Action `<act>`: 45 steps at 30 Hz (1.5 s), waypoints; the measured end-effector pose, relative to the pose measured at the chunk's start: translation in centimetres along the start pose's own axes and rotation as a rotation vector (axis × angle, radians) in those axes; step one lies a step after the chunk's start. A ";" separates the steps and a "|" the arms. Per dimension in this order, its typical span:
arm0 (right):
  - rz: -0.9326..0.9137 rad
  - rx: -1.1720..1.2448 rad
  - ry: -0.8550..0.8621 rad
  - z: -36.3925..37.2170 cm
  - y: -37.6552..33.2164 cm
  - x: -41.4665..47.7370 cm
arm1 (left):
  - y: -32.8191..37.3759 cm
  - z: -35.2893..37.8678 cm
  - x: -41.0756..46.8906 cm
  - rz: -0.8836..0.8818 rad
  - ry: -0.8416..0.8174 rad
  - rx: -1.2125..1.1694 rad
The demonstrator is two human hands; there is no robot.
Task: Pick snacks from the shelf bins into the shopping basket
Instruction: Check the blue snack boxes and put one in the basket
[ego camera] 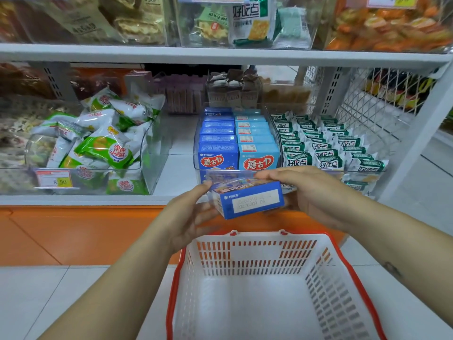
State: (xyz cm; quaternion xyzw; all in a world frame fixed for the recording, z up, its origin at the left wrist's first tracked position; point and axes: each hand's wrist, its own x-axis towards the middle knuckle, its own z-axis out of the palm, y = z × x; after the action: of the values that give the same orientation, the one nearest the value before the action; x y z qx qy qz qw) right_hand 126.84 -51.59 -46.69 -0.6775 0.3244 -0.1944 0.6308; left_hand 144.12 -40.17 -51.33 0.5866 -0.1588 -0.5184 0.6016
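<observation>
Snack shelf, shopping basket below.
I see left grip, right grip clasping blue snack box (date stamp up).

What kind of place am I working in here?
Probably a shop's snack aisle: clear bins of wrapped snacks on shelves, a price tag on one bin, and a shopping basket below a blue box.

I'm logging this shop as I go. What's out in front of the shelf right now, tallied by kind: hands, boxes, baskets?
Hands: 2, the left hand and the right hand, both holding the box
Boxes: 1, the blue box
Baskets: 1, the basket, with nothing in it
Total: 4
</observation>
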 end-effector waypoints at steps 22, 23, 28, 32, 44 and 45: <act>0.142 -0.056 0.034 -2.5 5.2 0.4 | -0.8 1.5 -0.8 0.134 -0.016 0.128; 0.095 -0.104 0.044 -2.2 5.2 0.3 | -0.9 1.6 -0.7 0.158 0.004 0.176; -0.196 -0.282 0.070 -1.5 4.1 -0.3 | -0.6 0.4 -0.5 0.364 0.089 0.632; -0.407 -0.499 0.005 -1.3 2.8 -1.5 | -0.7 -0.6 0.0 0.395 0.001 0.752; -0.596 -0.713 0.018 -2.7 2.5 -2.0 | -1.5 -0.3 0.4 0.617 0.015 0.737; -0.584 -0.733 0.025 -2.8 2.3 -2.0 | -1.5 0.1 0.1 0.663 0.028 0.731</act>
State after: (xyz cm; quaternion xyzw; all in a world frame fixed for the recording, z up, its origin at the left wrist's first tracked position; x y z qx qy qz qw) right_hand 123.04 -52.23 -48.33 -0.9162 0.1747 -0.2446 0.2649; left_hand 143.48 -39.93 -52.61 0.6840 -0.5003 -0.2017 0.4911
